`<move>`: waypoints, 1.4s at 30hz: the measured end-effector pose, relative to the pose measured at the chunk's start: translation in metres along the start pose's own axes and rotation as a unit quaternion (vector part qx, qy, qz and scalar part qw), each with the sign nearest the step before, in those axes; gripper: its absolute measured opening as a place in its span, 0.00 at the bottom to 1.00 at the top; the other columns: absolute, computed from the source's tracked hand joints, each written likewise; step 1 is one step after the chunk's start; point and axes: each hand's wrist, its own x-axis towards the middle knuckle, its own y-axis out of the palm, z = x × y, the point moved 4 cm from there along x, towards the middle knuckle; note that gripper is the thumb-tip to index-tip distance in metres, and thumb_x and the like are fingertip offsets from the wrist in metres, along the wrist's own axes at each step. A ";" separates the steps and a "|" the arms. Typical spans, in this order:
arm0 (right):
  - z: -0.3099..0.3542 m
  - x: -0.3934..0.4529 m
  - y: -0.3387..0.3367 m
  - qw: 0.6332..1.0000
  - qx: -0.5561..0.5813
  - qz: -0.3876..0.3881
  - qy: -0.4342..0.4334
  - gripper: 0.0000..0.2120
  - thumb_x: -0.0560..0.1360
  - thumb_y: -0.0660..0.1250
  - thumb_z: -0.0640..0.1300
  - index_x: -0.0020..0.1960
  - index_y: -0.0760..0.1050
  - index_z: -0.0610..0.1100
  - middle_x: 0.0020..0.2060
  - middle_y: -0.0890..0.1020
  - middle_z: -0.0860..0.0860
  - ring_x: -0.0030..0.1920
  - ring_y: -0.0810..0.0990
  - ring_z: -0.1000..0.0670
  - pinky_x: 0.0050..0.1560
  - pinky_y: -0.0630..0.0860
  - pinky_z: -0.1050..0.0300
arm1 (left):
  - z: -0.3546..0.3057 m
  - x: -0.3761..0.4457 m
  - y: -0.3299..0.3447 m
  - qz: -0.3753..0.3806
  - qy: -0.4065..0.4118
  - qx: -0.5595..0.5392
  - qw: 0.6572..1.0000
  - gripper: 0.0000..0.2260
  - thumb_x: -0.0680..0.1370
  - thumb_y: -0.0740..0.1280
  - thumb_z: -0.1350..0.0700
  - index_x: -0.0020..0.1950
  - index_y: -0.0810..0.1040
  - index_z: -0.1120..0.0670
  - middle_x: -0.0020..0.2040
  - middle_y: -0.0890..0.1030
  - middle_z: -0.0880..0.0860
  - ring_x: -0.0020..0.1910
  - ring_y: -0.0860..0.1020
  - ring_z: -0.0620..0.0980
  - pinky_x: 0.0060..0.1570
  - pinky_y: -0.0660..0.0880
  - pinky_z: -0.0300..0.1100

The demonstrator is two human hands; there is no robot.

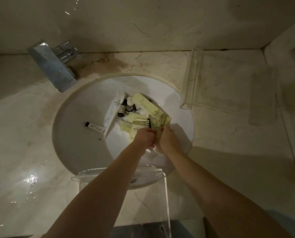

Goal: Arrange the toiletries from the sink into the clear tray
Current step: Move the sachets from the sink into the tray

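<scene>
The round white sink holds a heap of toiletries: pale yellow packets, a long yellow box, small dark-capped bottles, a white pouch and a small white tube lying apart at the left. Both hands reach into the basin side by side. My left hand has curled fingers gripping yellow packets. My right hand pinches the fanned yellow packets at their near edge. The clear tray stands on the counter to the right of the sink.
A chrome faucet juts over the sink's far left rim. A clear acrylic stand straddles the sink's near edge below my forearms. The marble counter at the left is wet and shiny. A wall runs along the back.
</scene>
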 end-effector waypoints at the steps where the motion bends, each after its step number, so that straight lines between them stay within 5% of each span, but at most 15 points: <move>1: -0.001 0.000 -0.001 1.000 0.029 -0.006 -0.004 0.17 0.77 0.61 0.44 0.64 0.67 0.42 0.58 0.78 0.42 0.55 0.78 0.40 0.52 0.76 0.48 | -0.002 0.000 0.001 0.000 0.002 -0.008 1.000 0.13 0.74 0.58 0.69 0.45 0.79 0.56 0.40 0.78 0.57 0.35 0.76 0.54 0.31 0.75 0.42; 5: -0.004 -0.007 -0.008 0.989 0.144 -0.024 0.015 0.16 0.74 0.66 0.41 0.61 0.71 0.44 0.51 0.81 0.48 0.51 0.80 0.44 0.50 0.75 0.52 | -0.008 -0.008 -0.004 -0.010 0.027 -0.010 1.000 0.08 0.74 0.63 0.66 0.46 0.78 0.55 0.38 0.77 0.54 0.34 0.75 0.50 0.27 0.72 0.38; 10: 0.005 -0.024 -0.009 0.961 0.276 -0.017 0.026 0.10 0.72 0.69 0.42 0.52 0.73 0.48 0.45 0.81 0.51 0.48 0.81 0.47 0.49 0.80 0.50 | -0.006 -0.023 -0.019 -0.012 0.040 -0.060 0.997 0.14 0.71 0.71 0.59 0.55 0.74 0.55 0.54 0.80 0.58 0.51 0.80 0.56 0.53 0.79 0.52; 13: 0.012 -0.037 -0.011 0.933 0.360 0.005 0.028 0.12 0.73 0.68 0.42 0.56 0.75 0.46 0.50 0.82 0.46 0.49 0.82 0.46 0.51 0.82 0.46 | -0.008 -0.037 -0.036 -0.008 0.068 -0.089 0.994 0.17 0.70 0.74 0.60 0.56 0.74 0.57 0.54 0.81 0.59 0.49 0.81 0.57 0.51 0.80 0.49; 17: 0.023 -0.064 -0.013 0.898 0.438 0.026 0.022 0.08 0.80 0.59 0.43 0.53 0.76 0.45 0.49 0.82 0.44 0.46 0.82 0.45 0.42 0.80 0.52 | -0.010 -0.064 -0.060 0.004 0.112 -0.110 0.988 0.17 0.68 0.76 0.65 0.54 0.75 0.57 0.55 0.80 0.61 0.50 0.82 0.58 0.45 0.82 0.47; 22: 0.036 -0.097 -0.012 0.931 0.361 -0.029 -0.053 0.05 0.79 0.61 0.41 0.49 0.76 0.45 0.48 0.82 0.44 0.50 0.82 0.40 0.52 0.80 0.43 | 0.001 -0.103 -0.089 0.028 0.142 -0.152 0.978 0.20 0.69 0.74 0.68 0.57 0.73 0.59 0.54 0.80 0.62 0.44 0.82 0.56 0.41 0.82 0.44; 26: 0.045 -0.128 -0.007 0.945 0.304 -0.056 -0.107 0.10 0.76 0.62 0.37 0.56 0.76 0.43 0.52 0.82 0.45 0.50 0.82 0.44 0.49 0.80 0.47 | 0.019 -0.127 -0.112 0.026 0.179 -0.169 0.969 0.16 0.69 0.73 0.69 0.50 0.72 0.57 0.45 0.81 0.59 0.39 0.82 0.54 0.39 0.83 0.46; 30: 0.048 -0.152 -0.004 0.952 0.259 -0.092 -0.134 0.10 0.75 0.61 0.36 0.52 0.77 0.43 0.49 0.83 0.47 0.50 0.82 0.45 0.52 0.78 0.47 | 0.034 -0.148 -0.134 0.033 0.202 -0.201 0.958 0.15 0.71 0.71 0.71 0.51 0.72 0.56 0.44 0.80 0.56 0.39 0.81 0.53 0.32 0.79 0.43; 33: 0.047 -0.166 -0.006 0.949 0.258 -0.119 -0.136 0.10 0.75 0.59 0.35 0.49 0.77 0.44 0.46 0.82 0.47 0.48 0.81 0.44 0.52 0.78 0.46 | 0.044 -0.161 -0.151 0.026 0.211 -0.194 0.958 0.11 0.72 0.69 0.70 0.44 0.74 0.55 0.42 0.80 0.55 0.39 0.80 0.51 0.37 0.78 0.43; 38: 0.045 -0.187 -0.006 0.949 0.263 -0.084 -0.154 0.08 0.77 0.60 0.38 0.43 0.75 0.48 0.42 0.81 0.46 0.44 0.79 0.45 0.49 0.78 0.44 | 0.066 -0.177 -0.176 0.003 0.207 -0.195 0.959 0.11 0.72 0.66 0.69 0.39 0.69 0.55 0.43 0.78 0.58 0.45 0.80 0.57 0.51 0.79 0.54; 42: 0.041 -0.198 -0.001 0.961 0.191 -0.042 -0.196 0.03 0.76 0.64 0.39 0.46 0.76 0.43 0.41 0.81 0.47 0.41 0.78 0.49 0.43 0.74 0.55 | 0.087 -0.191 -0.187 0.008 0.234 -0.151 0.960 0.12 0.73 0.64 0.72 0.46 0.70 0.56 0.52 0.75 0.60 0.49 0.80 0.59 0.42 0.82 0.55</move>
